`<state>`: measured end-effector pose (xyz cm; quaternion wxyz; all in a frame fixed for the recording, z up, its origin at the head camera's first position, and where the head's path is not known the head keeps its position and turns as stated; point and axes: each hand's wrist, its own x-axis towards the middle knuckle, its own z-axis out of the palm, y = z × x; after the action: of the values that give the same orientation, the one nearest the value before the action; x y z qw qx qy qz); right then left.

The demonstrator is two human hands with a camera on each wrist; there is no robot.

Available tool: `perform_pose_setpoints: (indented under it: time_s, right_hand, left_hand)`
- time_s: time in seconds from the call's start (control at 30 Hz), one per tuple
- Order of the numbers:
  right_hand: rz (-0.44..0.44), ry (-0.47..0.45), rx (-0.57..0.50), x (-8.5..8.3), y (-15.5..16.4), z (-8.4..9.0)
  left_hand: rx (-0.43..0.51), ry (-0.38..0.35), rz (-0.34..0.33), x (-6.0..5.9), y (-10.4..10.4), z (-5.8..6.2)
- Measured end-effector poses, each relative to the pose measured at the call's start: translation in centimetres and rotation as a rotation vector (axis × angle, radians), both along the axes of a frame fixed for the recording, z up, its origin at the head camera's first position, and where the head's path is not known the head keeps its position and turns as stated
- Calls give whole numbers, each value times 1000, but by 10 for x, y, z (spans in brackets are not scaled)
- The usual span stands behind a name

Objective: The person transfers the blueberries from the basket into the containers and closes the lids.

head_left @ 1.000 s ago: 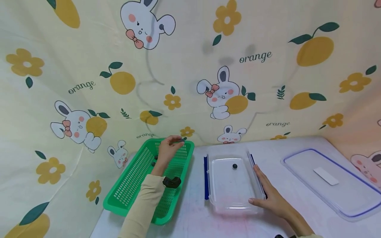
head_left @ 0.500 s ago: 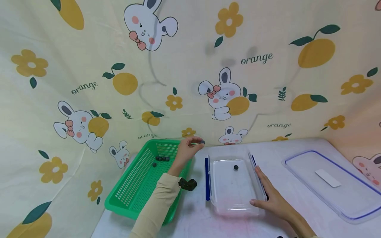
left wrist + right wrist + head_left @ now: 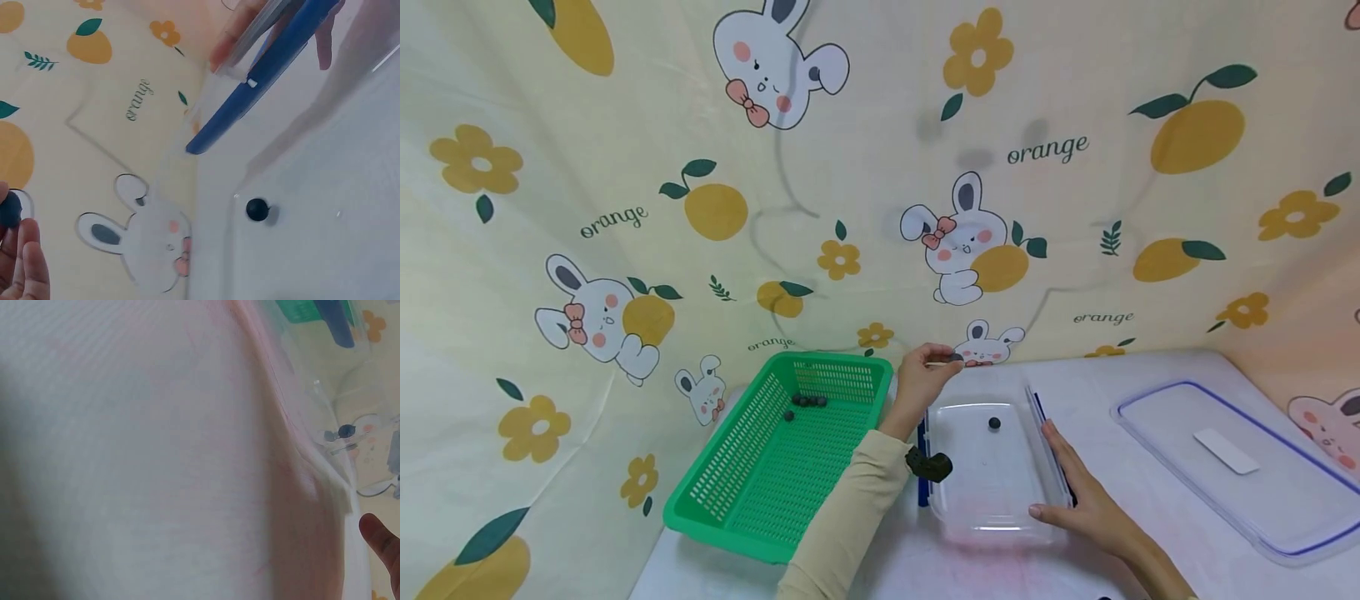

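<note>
My left hand (image 3: 919,382) pinches a dark blueberry (image 3: 10,210) between thumb and fingertips, above the far left corner of a clear plastic food container (image 3: 985,487). Inside that container lies one blueberry (image 3: 994,423), also seen beyond its blue-edged side flap (image 3: 250,84) in the left wrist view. My right hand (image 3: 1093,500) rests at the container's right side, its fingers straight along the raised flap and its thumb over the near right corner. Several more blueberries (image 3: 805,401) sit at the far left end of a green plastic basket (image 3: 730,450).
A clear lid (image 3: 1180,450) with a blue seal and a white label lies on the white-covered table (image 3: 1097,375) at the right. A printed curtain (image 3: 865,167) hangs right behind the table's far edge. My left forearm crosses the basket's right side.
My left hand has moved right from over the basket to the container's far left corner, carrying the blueberry. More blueberries in the basket show now. The right hand has stayed in place.
</note>
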<state>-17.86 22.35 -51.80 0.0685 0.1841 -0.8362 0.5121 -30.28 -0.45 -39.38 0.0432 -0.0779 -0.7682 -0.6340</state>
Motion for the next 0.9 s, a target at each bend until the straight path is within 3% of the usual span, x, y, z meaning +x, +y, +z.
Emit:
perform_pose_setpoints:
  time_s: [0.33,0.47,0.67,0.9]
  right_hand:
    - [-19,-19,26,-1,-1,2]
    - [-24,-29,32,-1,-1,3]
    - [-14,-8,16,-1,0,1]
    - [-11,2,-4,-1,-2,0]
  left_hand:
    - [101,-37,114,-7,35,-29]
    - [150,-93,146,-6,53,-36]
    - [151,-95,230,-9,70,-46]
    - [127,-72,273,-9,76,-62]
